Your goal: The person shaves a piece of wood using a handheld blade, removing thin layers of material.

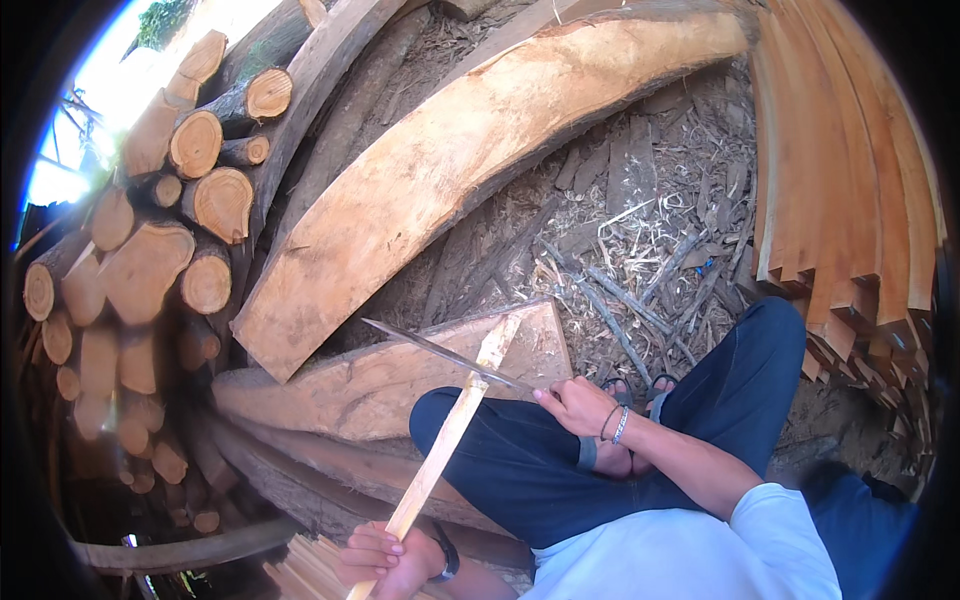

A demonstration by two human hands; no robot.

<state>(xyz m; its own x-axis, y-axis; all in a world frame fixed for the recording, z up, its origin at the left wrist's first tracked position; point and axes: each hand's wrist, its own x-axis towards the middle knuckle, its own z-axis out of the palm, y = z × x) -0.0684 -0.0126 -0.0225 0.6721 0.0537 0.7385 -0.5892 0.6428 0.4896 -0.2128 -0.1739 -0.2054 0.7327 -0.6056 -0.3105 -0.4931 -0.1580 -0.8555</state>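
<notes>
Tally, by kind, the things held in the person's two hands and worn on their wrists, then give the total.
Blade: 1
Wooden strip: 1
Black wristband, left wrist: 1
Bracelets, right wrist: 2
Total: 5

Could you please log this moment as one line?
left hand: grips wooden stick | right hand: holds knife | knife: across stick

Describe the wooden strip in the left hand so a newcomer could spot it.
Below the big curved slab lies a shorter plank. The pale, narrow wooden strip slants from over that plank down to the left hand. Unlike the strips beside that hand, it has a long blade across it.
</notes>
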